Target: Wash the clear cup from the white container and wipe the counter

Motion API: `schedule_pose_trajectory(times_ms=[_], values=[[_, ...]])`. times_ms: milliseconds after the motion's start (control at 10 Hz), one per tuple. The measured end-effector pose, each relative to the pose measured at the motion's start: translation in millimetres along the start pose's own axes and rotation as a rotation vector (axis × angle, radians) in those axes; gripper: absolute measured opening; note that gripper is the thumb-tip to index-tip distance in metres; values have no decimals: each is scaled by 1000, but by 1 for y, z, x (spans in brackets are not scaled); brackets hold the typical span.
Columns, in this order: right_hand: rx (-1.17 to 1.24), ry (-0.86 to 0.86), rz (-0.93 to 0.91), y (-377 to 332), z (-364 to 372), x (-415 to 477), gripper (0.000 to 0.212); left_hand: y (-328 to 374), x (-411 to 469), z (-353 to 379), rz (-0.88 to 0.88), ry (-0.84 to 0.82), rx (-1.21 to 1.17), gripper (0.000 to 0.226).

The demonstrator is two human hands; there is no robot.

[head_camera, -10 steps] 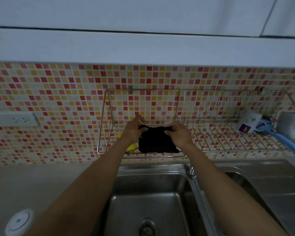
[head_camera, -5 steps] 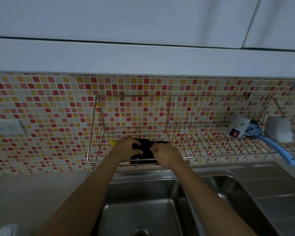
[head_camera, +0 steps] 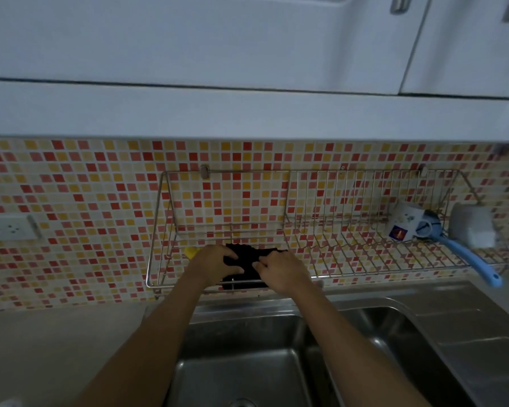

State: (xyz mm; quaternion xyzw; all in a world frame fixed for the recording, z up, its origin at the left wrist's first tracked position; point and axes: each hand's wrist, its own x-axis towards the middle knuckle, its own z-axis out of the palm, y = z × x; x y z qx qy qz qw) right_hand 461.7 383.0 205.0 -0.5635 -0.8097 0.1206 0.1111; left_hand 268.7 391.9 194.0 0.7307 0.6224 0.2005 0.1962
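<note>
A black cloth (head_camera: 247,261) lies on the left part of the wire rack (head_camera: 159,230) mounted on the tiled wall. My left hand (head_camera: 215,264) rests on its left side and my right hand (head_camera: 282,268) on its right side, both pressing or gripping it. The cloth's lower edge hangs over the rack's front wire. The grey counter (head_camera: 56,348) stretches to the left of the sink. No clear cup or white container is in view.
A steel double sink (head_camera: 247,362) lies below the rack. A yellow object (head_camera: 191,251) sits beside my left hand. At the rack's right end are a white mug (head_camera: 403,224), a blue-handled brush (head_camera: 467,259) and a grey container (head_camera: 472,227). A wall socket (head_camera: 6,229) is far left.
Both hands have lowered the black cloth from hanging in the air onto the rack's floor. The camera has tilted upward, showing more cabinet.
</note>
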Motion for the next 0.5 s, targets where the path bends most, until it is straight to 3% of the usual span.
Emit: schedule_pose_trajectory(times_ms=[200,300,400,500], values=[[-163,288,-2,-4,10,-10,51,9,-29,-2,-73,311,126,52],[-179,348,66,-8,18,-22,58,14,-65,12,-13,419,361,72],[-199,366,83,-17,27,-39,93,0,-94,27,-36,354,411,65],[-134,287,145,-19,25,-52,91,0,-120,22,4,348,384,62]])
